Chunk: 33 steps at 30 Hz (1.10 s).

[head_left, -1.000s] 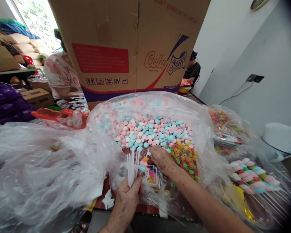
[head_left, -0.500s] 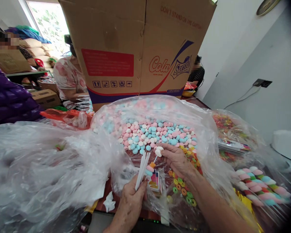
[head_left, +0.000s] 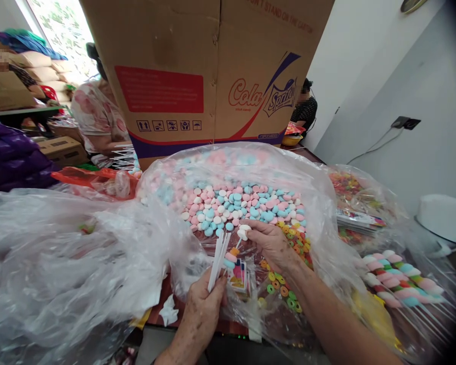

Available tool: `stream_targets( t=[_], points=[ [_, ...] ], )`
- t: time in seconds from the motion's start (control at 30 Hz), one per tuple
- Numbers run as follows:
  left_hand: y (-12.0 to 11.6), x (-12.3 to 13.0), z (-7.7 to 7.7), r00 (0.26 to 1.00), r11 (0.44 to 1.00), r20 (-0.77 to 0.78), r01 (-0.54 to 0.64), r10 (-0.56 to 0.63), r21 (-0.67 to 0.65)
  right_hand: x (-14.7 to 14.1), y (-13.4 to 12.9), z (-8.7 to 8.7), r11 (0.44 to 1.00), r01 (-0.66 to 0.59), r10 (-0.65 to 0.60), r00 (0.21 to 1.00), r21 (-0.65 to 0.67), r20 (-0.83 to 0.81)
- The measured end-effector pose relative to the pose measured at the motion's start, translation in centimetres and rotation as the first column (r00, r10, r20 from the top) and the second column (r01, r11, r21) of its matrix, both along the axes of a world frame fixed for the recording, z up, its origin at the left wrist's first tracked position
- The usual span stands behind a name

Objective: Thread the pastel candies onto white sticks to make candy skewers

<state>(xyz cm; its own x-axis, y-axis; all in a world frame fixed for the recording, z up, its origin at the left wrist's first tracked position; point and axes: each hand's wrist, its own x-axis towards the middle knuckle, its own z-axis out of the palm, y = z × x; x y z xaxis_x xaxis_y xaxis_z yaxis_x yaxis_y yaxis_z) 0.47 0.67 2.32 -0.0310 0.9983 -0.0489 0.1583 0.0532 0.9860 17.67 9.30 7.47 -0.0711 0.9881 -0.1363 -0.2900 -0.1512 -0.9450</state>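
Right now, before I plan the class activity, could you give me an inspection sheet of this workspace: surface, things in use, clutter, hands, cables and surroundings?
Surface: reddish-brown table, largely covered by plastic.
Things in use: pink, blue and white candies, ring candies, loaded sticks at right.
Clutter: crumpled clear plastic, red bag, crumpled white scrap.
Hands: left hand holds white sticks and a part-loaded stick; right hand pinches a white candy at its tip.
Cables: cable from wall socket; far end unclear.
Surroundings: large carton behind the candies; people beyond.
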Motion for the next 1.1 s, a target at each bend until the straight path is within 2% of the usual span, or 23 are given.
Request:
stream_targets(
  t=[0.23, 0.33, 0.4, 0.47, 0.53, 0.7, 0.87, 0.97, 1.1],
  points=[
    [0.0, 0.1, 0.1, 0.999, 0.999, -0.046, 0.021, -0.023, -0.031, 0.3, 0.1, -0.9, 0.997, -0.032, 0.025, 0.996, 0.071, 0.088],
    [0.0, 0.1, 0.1, 0.998, 0.999, -0.063, 0.019, -0.021, -0.036, 0.4, -0.4, -0.2, 0.987, -0.073, 0.035, 0.967, 0.146, 0.252],
    [0.0, 0.1, 0.1, 0.998, 0.999, -0.063, 0.02, -0.023, -0.038, 0.3, -0.8, 0.3, 0.97, -0.12, 0.026, 0.917, 0.213, 0.399],
    [-0.1, 0.0, 0.2, 0.998, 0.999, -0.059, 0.021, -0.024, -0.036, 0.1, -1.2, 0.6, 0.959, -0.15, 0.019, 0.879, 0.24, 0.476],
    [-0.2, -0.2, 0.2, 0.999, 0.999, -0.04, 0.027, -0.028, -0.03, -0.2, -1.5, 0.4, 0.968, -0.13, 0.019, 0.89, 0.214, 0.455],
    [-0.5, -0.4, 0.7, 0.997, 0.999, 0.06, 0.04, -0.039, -0.021, -0.8, -1.6, -0.5, 0.986, -0.029, -0.008, 0.975, 0.162, 0.223],
    [-0.6, -0.4, 0.8, 0.996, 0.999, 0.078, 0.05, -0.049, -0.016, -0.7, -1.2, -1.0, 0.984, 0.052, -0.077, 0.986, 0.171, 0.145],
    [-0.5, -0.4, 0.3, 0.997, 0.999, 0.06, 0.047, -0.047, -0.014, -0.5, -1.0, -1.2, 0.982, 0.084, -0.113, 0.979, 0.168, 0.172],
    [-0.5, -0.2, 0.1, 0.999, 0.999, 0.041, 0.033, -0.032, -0.024, -0.3, -1.2, -1.2, 0.974, 0.054, -0.122, 0.945, 0.221, 0.305]
  ],
)
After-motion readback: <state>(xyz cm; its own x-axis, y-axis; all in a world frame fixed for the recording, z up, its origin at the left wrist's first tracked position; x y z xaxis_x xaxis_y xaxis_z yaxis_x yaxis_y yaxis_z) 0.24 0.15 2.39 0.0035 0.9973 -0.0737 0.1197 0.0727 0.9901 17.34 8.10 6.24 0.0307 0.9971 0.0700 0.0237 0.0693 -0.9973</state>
